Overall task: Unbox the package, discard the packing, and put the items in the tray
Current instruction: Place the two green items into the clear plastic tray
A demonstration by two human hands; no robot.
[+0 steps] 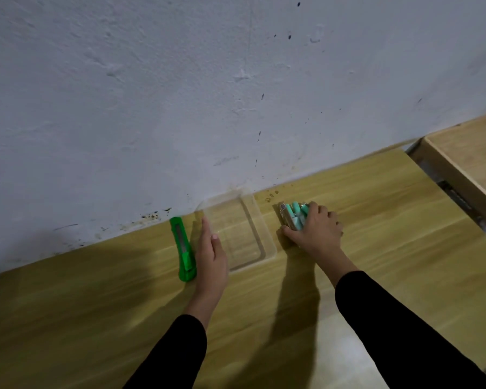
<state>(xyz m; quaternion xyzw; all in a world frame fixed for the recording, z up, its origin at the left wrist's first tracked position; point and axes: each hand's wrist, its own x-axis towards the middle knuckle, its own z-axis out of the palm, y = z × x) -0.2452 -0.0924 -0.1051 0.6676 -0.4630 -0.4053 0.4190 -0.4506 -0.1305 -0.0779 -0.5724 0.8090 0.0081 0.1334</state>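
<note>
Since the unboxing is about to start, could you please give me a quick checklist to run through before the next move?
1. Right hand on the package: ok, fingers closed over it.
2. Package opened: not ok, teal items look wrapped.
3. Clear tray ready and empty: ok.
4. Green utility knife within reach: ok, beside the left hand.
5. Left hand free: ok, flat between knife and tray.
6. Knife blade retracted: cannot tell.

A wood-grain counter [376, 234] meets a scuffed, dark-flecked white wall [180, 94] along its far edge. At far right stands a second, paler wooden surface [466, 161], apart by a gap.
</note>
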